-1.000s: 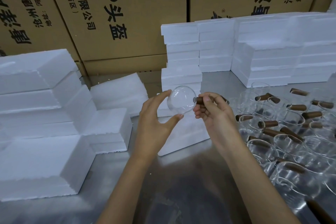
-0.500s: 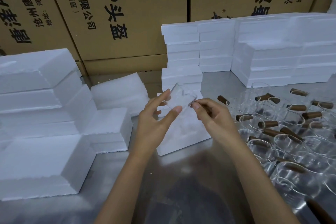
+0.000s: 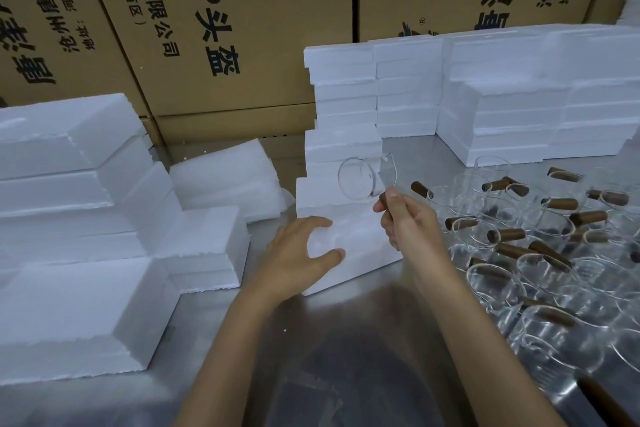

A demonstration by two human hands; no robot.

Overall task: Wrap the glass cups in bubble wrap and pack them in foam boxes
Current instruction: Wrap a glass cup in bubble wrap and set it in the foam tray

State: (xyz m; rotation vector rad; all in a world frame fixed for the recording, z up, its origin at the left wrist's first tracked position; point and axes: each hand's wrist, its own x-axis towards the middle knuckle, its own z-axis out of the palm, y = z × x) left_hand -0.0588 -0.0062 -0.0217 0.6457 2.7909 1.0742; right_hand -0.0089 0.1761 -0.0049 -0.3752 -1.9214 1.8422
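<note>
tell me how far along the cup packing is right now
Done: closed foam boxes are stacked at the left, though their contents can't be seen. In hand: the right hand holds one bare glass cup by its brown handle, no wrap on it, while the left hand rests on the foam box in front. Left: many unwrapped cups crowd the table's right side, so most of the job appears to remain.

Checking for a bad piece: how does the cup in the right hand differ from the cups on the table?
The held cup is lifted off the table, tipped on its side, gripped by its brown handle in the right hand. The table cups rest crowded together, handles pointing various ways, untouched. Both are clear glass with brown handles, unwrapped.
</note>
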